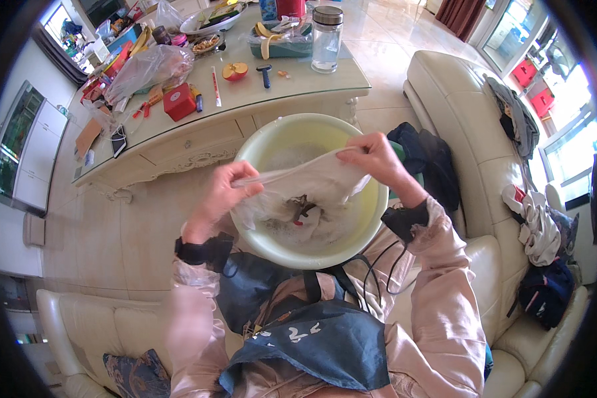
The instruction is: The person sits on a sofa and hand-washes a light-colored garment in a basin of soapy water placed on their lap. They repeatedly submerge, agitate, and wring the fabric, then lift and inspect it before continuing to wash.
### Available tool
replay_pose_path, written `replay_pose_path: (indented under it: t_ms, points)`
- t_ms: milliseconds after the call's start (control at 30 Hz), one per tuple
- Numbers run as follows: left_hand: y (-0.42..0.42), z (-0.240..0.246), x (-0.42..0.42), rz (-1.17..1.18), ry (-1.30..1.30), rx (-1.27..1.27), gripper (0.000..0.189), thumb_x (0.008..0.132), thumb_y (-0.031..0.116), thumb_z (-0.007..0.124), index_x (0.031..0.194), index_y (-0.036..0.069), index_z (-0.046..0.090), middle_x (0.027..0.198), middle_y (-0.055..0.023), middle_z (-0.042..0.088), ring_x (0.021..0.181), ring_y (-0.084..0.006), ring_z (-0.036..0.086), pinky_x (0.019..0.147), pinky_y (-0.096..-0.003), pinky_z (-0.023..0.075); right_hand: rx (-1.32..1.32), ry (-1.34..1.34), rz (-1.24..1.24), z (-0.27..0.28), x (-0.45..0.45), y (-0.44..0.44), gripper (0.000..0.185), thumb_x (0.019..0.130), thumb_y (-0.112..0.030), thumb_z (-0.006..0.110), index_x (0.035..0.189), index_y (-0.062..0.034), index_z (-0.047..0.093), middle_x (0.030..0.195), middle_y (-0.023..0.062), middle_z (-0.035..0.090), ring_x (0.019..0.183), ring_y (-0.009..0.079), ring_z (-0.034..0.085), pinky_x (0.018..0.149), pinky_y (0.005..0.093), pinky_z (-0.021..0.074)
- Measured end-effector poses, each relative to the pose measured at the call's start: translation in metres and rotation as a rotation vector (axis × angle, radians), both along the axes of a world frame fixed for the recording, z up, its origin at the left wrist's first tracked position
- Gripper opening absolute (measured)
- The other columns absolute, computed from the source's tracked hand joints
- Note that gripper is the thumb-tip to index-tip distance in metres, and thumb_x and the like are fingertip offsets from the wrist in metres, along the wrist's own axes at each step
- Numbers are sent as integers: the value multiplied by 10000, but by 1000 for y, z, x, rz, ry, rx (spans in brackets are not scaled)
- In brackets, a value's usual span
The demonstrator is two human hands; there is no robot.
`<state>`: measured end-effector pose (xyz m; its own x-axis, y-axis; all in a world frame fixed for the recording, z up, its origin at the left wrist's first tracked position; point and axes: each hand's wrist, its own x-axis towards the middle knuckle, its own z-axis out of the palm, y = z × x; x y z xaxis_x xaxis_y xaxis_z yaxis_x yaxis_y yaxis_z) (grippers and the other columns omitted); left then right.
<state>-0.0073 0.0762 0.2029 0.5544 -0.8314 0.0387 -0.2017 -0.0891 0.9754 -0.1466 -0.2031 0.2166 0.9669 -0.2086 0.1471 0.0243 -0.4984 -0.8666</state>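
A wet white garment (298,181) is stretched between my two hands over a pale yellow-green plastic basin (373,224). My left hand (226,191) pinches its left end near the basin's left rim. Above the right side of the basin, my right hand (375,159) grips the other end, higher up. The middle of the cloth sags towards the sudsy water (293,154). A dark printed patch (303,206) with a bit of red shows low on the fabric. How much of the cloth lies under water is hidden.
Beyond the basin stands a glass-topped coffee table (278,89) with a halved apple (235,71), a razor (264,76), a red box (180,101), a phone (119,141) and a glass bottle (327,40). Dark clothes (430,159) lie right of the basin, beside a cream leather sofa (457,114).
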Motion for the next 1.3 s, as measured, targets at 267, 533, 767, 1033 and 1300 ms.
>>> replay_pose_path:
  t_ms: [267, 533, 767, 1033, 1300]
  points:
    - [-26, -36, 11, 139, 20, -16, 153, 841, 185, 613, 830, 37, 575, 722, 58, 532, 682, -22, 456, 611, -185, 375, -17, 166, -47, -43, 19, -2, 249, 786, -239, 611, 724, 2, 623, 602, 61, 562, 572, 132, 512, 552, 299, 422]
    - [-76, -179, 25, 281, -454, 233, 314, 752, 76, 627, 1041, 69, 505, 872, -157, 540, 785, -284, 544, 688, -384, 447, -531, 360, -127, -195, 71, -24, 252, 806, -270, 533, 869, -43, 625, 851, 195, 626, 801, 372, 599, 709, 439, 491]
    - [-93, -224, 8, 14, -690, 781, 239, 809, 242, 569, 1023, 149, 621, 991, -137, 554, 937, -345, 473, 817, -437, 400, -825, 522, 13, -242, 82, 13, 184, 774, -203, 547, 894, -90, 630, 882, 197, 623, 824, 367, 609, 728, 456, 483]
    - [-90, -220, 15, 66, -401, 744, 317, 812, 238, 556, 1071, 60, 519, 934, -201, 609, 891, -370, 572, 759, -439, 441, -687, 635, 40, -250, 81, 1, 254, 775, -203, 554, 964, -52, 628, 994, 168, 624, 892, 344, 611, 713, 425, 501]
    - [-89, -215, 11, 217, -747, 934, 302, 750, 177, 596, 997, 7, 565, 894, -181, 627, 862, -348, 591, 721, -453, 454, -444, 421, -47, -246, 86, 0, 351, 769, -281, 547, 948, 18, 589, 938, 246, 601, 904, 389, 574, 800, 459, 441]
